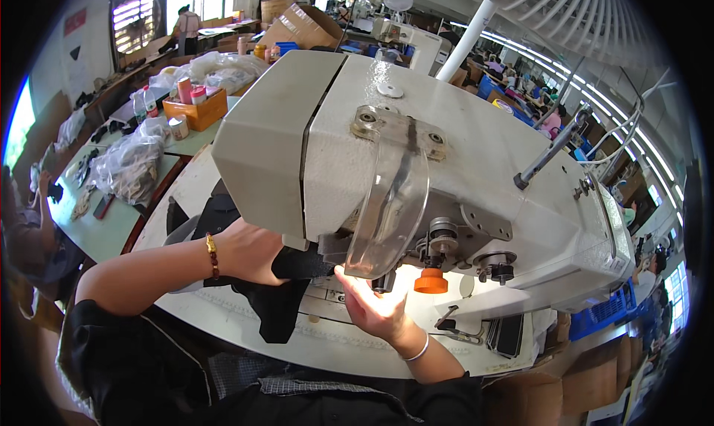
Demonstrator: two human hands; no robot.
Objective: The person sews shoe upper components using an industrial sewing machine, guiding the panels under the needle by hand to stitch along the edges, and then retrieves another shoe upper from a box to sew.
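A black fabric piece lies under the head of a large cream sewing machine, part of it draping over the near side of the bed. My left hand is closed on this fabric, with most of its fingers hidden by the cloth and the machine head. From the right, my right hand reaches in below the clear plastic guard. Its fingertips pinch the fabric's right edge close to the stitching area, where lamp glare washes out some detail. The needle itself is hidden.
An orange knob hangs under the machine arm, right of my right hand. A side table at left bears plastic bags and an orange box with thread spools. Cardboard boxes and a blue crate stand at right.
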